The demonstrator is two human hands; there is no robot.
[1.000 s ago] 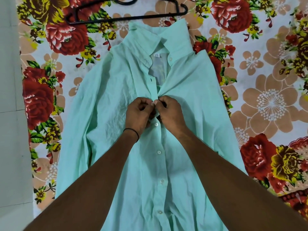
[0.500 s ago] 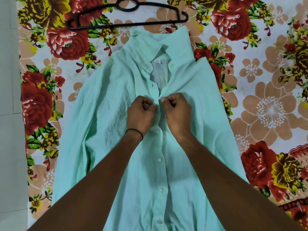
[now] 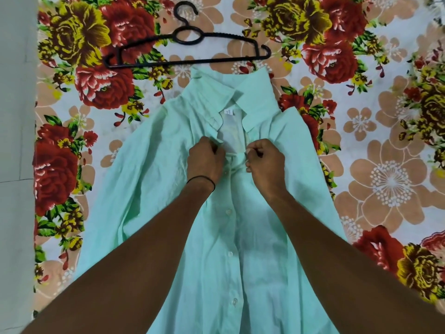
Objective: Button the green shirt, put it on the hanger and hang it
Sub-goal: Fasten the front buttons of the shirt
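Observation:
The mint green shirt (image 3: 154, 179) lies flat on its back on a flowered bedsheet, collar away from me. Several white buttons down its front are fastened, while the placket just below the collar is open. My left hand (image 3: 204, 160) pinches the left edge of the placket near the collar. My right hand (image 3: 265, 162) pinches the right edge, a small gap apart from the left. A black plastic hanger (image 3: 192, 39) lies flat on the sheet just beyond the collar, hook pointing away.
The flowered bedsheet (image 3: 385, 153) covers the whole surface around the shirt. A pale tiled floor (image 3: 16, 165) runs along the left edge of the sheet. A black band circles my left wrist (image 3: 201, 180).
Both hands have moved up the placket from a lower button to just under the collar and have parted slightly. The view has shifted, so the whole hanger now shows.

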